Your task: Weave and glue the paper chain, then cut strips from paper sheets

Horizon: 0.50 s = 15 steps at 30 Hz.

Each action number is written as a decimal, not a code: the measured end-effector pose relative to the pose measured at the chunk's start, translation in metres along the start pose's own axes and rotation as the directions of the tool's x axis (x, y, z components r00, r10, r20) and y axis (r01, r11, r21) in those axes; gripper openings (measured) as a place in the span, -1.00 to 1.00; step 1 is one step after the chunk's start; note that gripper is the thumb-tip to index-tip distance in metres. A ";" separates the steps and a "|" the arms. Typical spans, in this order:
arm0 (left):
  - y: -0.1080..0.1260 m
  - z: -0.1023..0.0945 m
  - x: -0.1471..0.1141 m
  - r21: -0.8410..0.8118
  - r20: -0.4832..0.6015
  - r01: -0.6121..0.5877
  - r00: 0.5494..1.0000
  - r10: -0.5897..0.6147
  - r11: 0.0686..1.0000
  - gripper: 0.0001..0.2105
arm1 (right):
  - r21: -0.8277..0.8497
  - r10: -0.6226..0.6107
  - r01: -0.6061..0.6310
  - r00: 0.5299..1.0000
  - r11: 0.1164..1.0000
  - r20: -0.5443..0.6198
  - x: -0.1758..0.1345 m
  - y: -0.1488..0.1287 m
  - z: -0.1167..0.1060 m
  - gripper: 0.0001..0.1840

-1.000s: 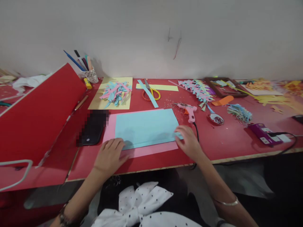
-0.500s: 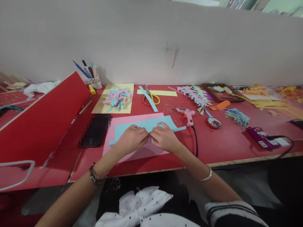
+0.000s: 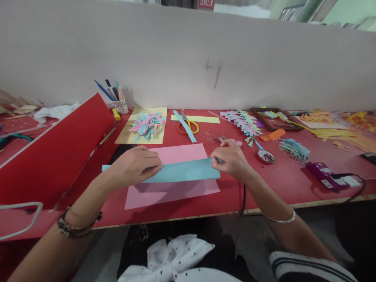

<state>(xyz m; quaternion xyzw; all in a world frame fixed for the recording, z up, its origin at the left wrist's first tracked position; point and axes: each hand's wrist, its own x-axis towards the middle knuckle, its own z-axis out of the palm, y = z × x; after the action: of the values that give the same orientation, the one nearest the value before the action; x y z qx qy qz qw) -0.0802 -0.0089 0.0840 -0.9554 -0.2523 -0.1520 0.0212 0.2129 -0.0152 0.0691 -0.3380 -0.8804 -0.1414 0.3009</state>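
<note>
A light-blue paper (image 3: 185, 171) is stretched between my two hands and shows as a narrow band, narrower than a moment ago. My left hand (image 3: 133, 166) is closed on its left part, with thumb and fingers pressed together. A blue end sticks out beyond that hand on the left. My right hand (image 3: 232, 158) pinches the paper near its right end. Under the blue paper lies a pink paper sheet (image 3: 173, 196) on the red table. A pink glue gun (image 3: 236, 142) is partly hidden behind my right hand. A dark phone (image 3: 119, 150) is mostly covered by my left hand.
Behind lie scissors (image 3: 192, 126) with paper strips, and a cream sheet (image 3: 123, 133) bearing blue and pink strips. A pen cup (image 3: 120, 105) stands at the back left, near a leaning red board (image 3: 58, 156). To the right are a spoon (image 3: 266, 156) and a purple power strip (image 3: 324, 176).
My hands have moved apart from the middle, left hand leftward and right hand rightward. The blue paper between them now shows as a narrower band. The view has tilted slightly.
</note>
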 end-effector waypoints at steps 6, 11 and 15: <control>-0.005 -0.010 -0.008 0.063 -0.035 0.037 0.999 -0.034 0.997 -0.65 | -0.040 0.237 -0.244 0.962 0.969 -0.135 -0.009 0.018 -0.018 -0.79; 0.003 -0.018 0.000 0.084 -0.014 0.032 0.999 -0.031 0.996 -0.69 | 0.169 0.171 -0.195 0.974 0.966 0.148 0.019 -0.017 -0.021 -0.80; 0.012 -0.024 0.008 0.136 -0.017 0.021 1.000 -0.018 0.991 -0.70 | 0.252 -0.049 -0.080 0.883 0.965 0.467 0.038 -0.037 -0.014 -0.74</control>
<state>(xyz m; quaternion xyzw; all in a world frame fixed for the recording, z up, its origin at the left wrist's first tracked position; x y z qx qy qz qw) -0.0743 -0.0182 0.1099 -0.9480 -0.2713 -0.1421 0.0867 0.1715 -0.0299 0.1019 -0.3261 -0.9351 0.0653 0.1224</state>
